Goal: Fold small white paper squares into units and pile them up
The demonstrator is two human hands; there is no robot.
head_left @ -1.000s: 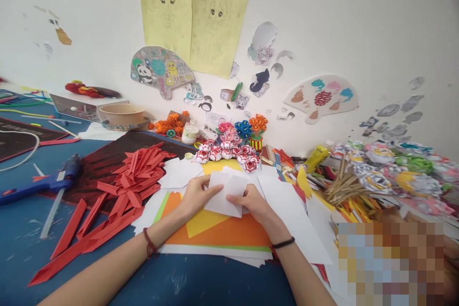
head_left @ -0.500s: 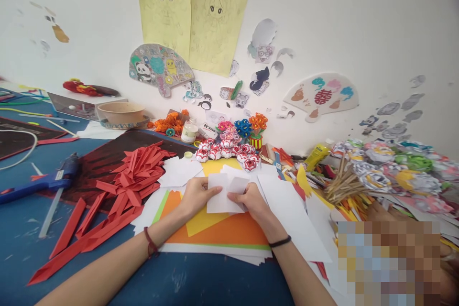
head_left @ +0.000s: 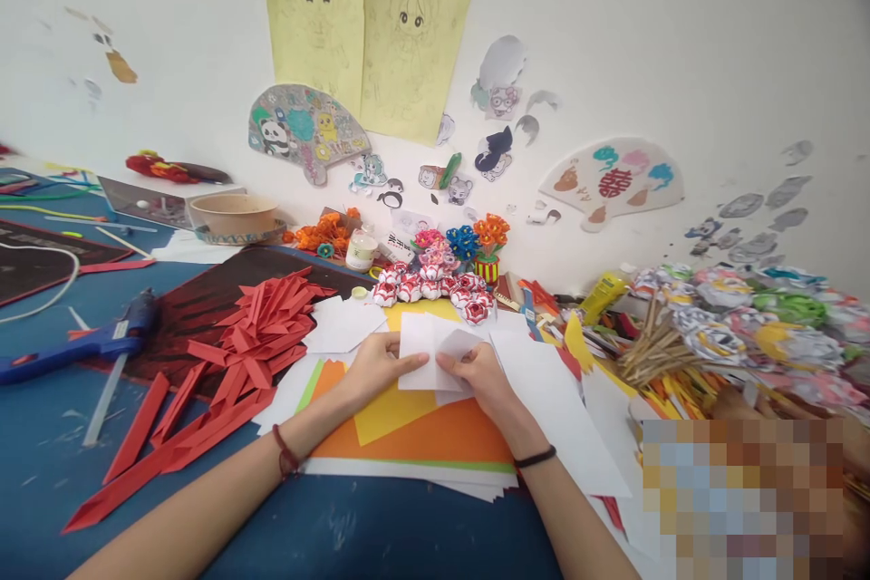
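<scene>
Squarely between left hand (head_left: 377,372) and right hand (head_left: 490,385), each pinching 1 side, a creased white paper sheet (head_left: 416,335) is held over yellow (head_left: 373,417) and orange sheets (head_left: 441,439), crease pointing toward the wall (head_left: 598,54), neither hand nearer.

A maroon bracelet (head_left: 284,449) and black wristband (head_left: 536,458) are worn.

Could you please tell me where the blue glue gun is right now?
In the head view, the blue glue gun lies at the left edge, on the blue table, left of the heap of folded red paper strips.
</scene>
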